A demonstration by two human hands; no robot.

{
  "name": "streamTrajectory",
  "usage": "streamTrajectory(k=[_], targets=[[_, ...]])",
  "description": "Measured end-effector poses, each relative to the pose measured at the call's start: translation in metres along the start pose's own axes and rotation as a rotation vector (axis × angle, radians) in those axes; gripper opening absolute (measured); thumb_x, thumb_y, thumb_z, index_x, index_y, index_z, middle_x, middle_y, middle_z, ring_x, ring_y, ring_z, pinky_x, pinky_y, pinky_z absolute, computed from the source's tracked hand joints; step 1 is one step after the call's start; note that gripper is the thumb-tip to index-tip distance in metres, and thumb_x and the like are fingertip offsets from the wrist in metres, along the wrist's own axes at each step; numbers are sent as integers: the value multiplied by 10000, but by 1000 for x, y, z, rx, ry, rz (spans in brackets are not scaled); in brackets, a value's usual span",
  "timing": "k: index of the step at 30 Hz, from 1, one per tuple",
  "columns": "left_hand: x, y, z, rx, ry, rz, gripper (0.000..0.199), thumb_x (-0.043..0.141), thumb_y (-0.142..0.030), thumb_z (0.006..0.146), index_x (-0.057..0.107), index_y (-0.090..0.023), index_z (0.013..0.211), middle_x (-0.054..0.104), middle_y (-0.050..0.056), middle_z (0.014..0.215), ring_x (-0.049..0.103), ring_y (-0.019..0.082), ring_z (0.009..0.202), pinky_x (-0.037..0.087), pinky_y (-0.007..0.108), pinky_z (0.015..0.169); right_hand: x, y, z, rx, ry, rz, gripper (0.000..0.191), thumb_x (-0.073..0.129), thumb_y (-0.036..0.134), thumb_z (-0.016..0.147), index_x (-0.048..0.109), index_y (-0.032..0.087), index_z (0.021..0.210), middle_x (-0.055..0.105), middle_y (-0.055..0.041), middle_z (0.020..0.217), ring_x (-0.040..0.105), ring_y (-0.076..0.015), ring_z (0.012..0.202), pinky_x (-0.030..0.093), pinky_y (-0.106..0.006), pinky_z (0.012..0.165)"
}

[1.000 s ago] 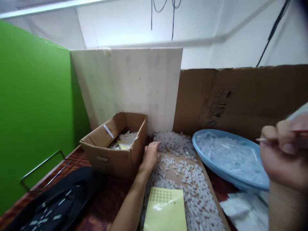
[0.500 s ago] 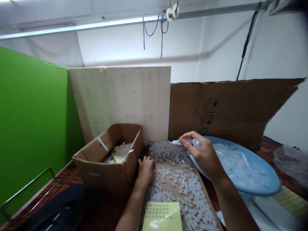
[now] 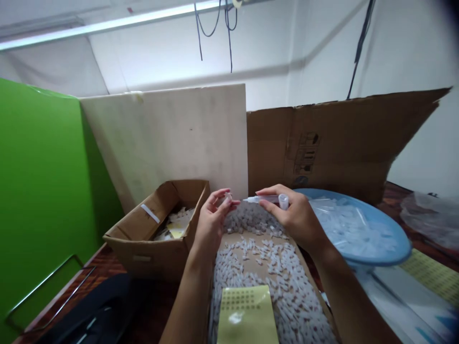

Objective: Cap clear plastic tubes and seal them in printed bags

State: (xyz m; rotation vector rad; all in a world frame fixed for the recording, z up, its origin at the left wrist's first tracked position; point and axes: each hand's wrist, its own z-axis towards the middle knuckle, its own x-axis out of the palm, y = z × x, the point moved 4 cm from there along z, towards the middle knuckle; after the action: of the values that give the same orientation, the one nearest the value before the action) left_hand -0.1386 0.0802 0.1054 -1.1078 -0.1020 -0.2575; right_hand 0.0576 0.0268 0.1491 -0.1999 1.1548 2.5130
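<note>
My left hand [image 3: 212, 217] is raised over the left edge of the cardboard tray, with a small whitish piece [image 3: 228, 196] pinched between its fingertips. Close by on the right, my right hand [image 3: 296, 215] holds a clear tube [image 3: 268, 198] level, its thin tip pointing at my left fingers. Translucent small caps [image 3: 247, 220] lie heaped at the tray's far end. Many white pointed pieces [image 3: 294, 296] are spread nearer to me. A yellow sticker sheet [image 3: 247, 317] lies over the tray's near part.
At the left stands an open cardboard box [image 3: 150, 258] with scraps inside. A blue basin [image 3: 401, 255] of clear tubes is at the right, beside a plastic bag [image 3: 430, 215]. Behind are a white board [image 3: 172, 138] and a cardboard panel [image 3: 344, 143].
My left hand has risen from beside the heap and now has a small piece in its fingers. My right hand and the tube have shifted slightly left, and the view has tilted.
</note>
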Motion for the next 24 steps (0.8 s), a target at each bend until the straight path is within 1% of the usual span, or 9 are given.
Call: streamTrajectory(k=[2,4,7,11,16,18,20,23,24], targets=[[10,-23,-6,25,-43,-214,278,836,-268,787,660,-202,993,685,4,955,700,122,868,520,203,813,2,4,-1,8,3,78,133,706,266,896,765,237,1012,779,-35,1006,720,-219,921,518,-337,802],[18,-35,-13,41,-48,-238,267,865,-228,761,661,-188,928,695,-13,866,672,91,806,509,173,783,4,8,-3,14,8,153,143,707,288,904,758,236,1028,781,-35,995,724,-220,917,523,-334,791],[27,-40,-19,74,-35,-181,264,863,-229,771,665,-183,940,706,-15,839,663,87,778,520,181,779,7,14,-6,2,-1,210,145,712,285,905,749,232,1035,775,-29,973,717,-209,889,522,-325,780],[28,-41,-20,92,-63,-93,278,859,-257,777,669,-191,970,730,-4,872,703,113,799,556,202,767,7,20,-7,-33,-33,203,118,709,233,900,742,231,1014,753,-16,962,687,-185,852,505,-304,761],[28,-53,-23,90,57,50,294,811,-286,836,706,-194,1095,779,41,955,754,163,863,609,271,843,5,23,-7,-19,-19,231,104,717,214,887,742,229,986,746,-11,929,667,-172,806,488,-287,718],[28,-61,-27,126,108,117,256,802,-271,844,719,-190,1073,782,64,1023,756,186,925,617,291,869,5,22,-8,8,-5,252,91,732,245,884,747,227,971,747,-13,902,656,-166,787,481,-278,702],[29,-67,-30,146,151,177,232,812,-253,830,721,-188,1033,780,80,1064,755,209,967,626,313,877,7,21,-8,37,23,279,105,734,304,895,747,219,954,737,-10,839,619,-144,704,459,-262,641],[28,-73,-32,152,157,227,226,817,-263,822,710,-184,1005,790,77,996,765,221,936,640,327,852,12,17,-8,87,91,322,222,661,416,950,720,202,964,668,13,669,486,-109,516,375,-244,497],[27,-74,-32,153,146,236,226,812,-269,828,709,-183,1009,792,74,979,767,219,930,641,322,846,13,16,-8,97,103,332,246,647,438,956,705,201,987,656,16,657,467,-107,496,360,-242,476]])
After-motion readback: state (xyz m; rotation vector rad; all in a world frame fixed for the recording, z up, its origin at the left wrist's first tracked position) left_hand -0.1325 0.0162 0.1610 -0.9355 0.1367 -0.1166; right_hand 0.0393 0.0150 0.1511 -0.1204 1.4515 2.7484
